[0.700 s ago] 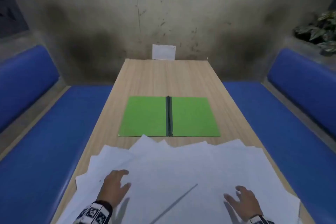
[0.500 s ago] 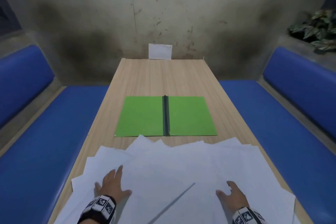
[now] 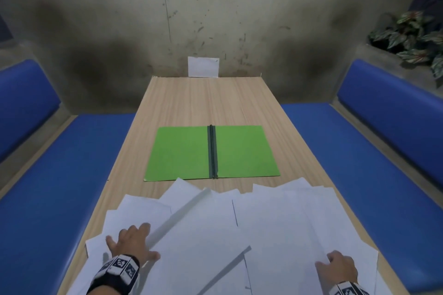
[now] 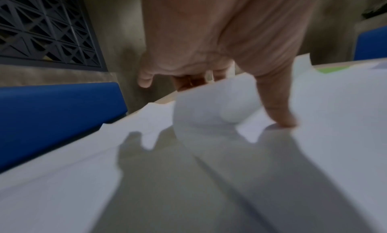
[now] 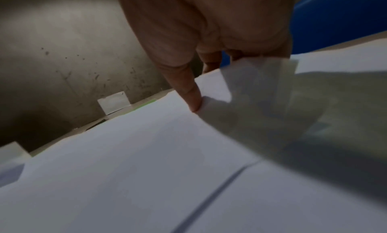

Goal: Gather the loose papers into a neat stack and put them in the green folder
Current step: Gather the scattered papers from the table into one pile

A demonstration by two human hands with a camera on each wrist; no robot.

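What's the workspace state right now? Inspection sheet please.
Surface: wooden table, far half bare.
Job's things: green folder open flat, mid-table; loose papers fanned unstacked at near end, none in the folder.
Clutter: white card at the wall end.
Grippers: left hand grips lifted sheet edges, thumb on top; right hand pinches a sheet corner.
Cables: nothing seen.
Surroundings: blue benches both sides, stained wall, plant far right.

Bare table (image 3: pixel 203 103) beyond green folder (image 3: pixel 182 153); loose papers (image 3: pixel 275 223) blanketing near end.
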